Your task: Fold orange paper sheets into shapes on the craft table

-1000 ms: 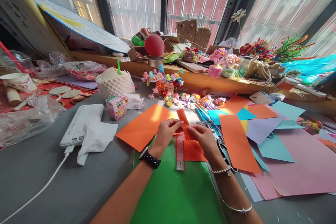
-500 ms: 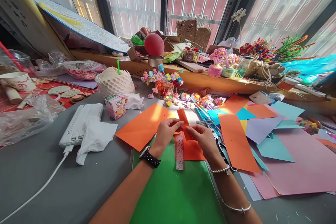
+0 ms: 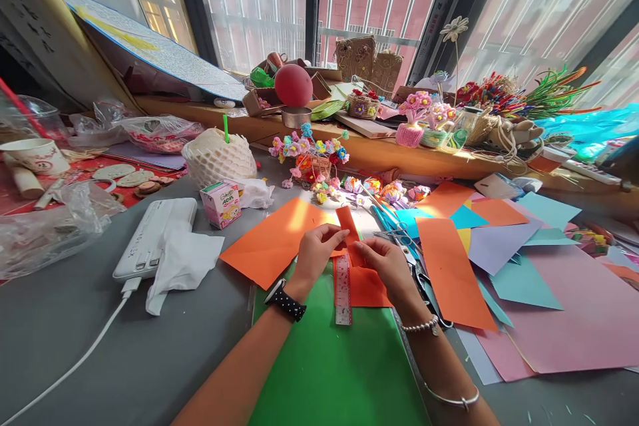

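Observation:
Between my two hands is a narrow orange paper strip (image 3: 345, 217), held up at a slight tilt. My left hand (image 3: 319, 249) pinches its left edge with thumb and fingertips. On the other side, my right hand (image 3: 383, 258) grips the strip's lower right edge, fingers closed. Beneath them a patterned ruler (image 3: 343, 293) lies on a piece of orange paper (image 3: 369, 289), which rests on the green mat (image 3: 329, 366). A larger orange sheet (image 3: 269, 246) lies flat to the left of my left hand.
Scissors (image 3: 424, 286) lie right of my right hand, beside an orange rectangle (image 3: 454, 273) and scattered coloured sheets (image 3: 579, 319). At left are a white power bank (image 3: 154, 233) with a cable, a tissue (image 3: 184, 263) and a small pink carton (image 3: 220, 205). Paper flowers (image 3: 312, 156) stand behind.
Almost nothing differs. Both hands keep their hold on the orange paper strip in the same place, and the view has shifted very slightly.

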A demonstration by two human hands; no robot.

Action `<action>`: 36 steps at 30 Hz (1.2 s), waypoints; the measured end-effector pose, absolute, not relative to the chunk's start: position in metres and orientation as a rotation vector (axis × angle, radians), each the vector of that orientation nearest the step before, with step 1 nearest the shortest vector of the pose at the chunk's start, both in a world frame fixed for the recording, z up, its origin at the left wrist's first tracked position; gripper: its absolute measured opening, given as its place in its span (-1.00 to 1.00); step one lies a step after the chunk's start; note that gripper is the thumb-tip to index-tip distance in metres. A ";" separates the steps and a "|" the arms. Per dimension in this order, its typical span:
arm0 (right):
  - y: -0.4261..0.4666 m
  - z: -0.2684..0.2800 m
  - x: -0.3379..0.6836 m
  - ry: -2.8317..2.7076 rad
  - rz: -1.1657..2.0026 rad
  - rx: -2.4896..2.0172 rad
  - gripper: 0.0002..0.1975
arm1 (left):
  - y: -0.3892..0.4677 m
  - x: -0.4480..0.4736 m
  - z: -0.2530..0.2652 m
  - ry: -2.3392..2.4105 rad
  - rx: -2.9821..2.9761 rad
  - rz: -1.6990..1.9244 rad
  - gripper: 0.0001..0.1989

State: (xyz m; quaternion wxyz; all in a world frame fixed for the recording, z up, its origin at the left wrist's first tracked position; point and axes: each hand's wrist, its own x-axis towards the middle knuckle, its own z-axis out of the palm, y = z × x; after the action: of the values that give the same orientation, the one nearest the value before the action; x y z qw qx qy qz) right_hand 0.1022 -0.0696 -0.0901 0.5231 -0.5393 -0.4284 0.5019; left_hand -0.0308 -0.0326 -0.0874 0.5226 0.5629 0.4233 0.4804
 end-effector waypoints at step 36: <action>-0.068 -0.090 0.108 -0.964 0.971 -1.219 -0.80 | -0.040 -0.028 -0.080 0.844 1.473 0.883 -0.76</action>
State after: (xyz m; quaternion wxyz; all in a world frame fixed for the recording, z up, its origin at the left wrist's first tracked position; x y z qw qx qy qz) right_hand 0.1078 -0.0678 -0.0905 0.6088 -0.5278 -0.4172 0.4205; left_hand -0.0285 -0.0399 -0.0803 0.5762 0.6291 0.3604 0.3772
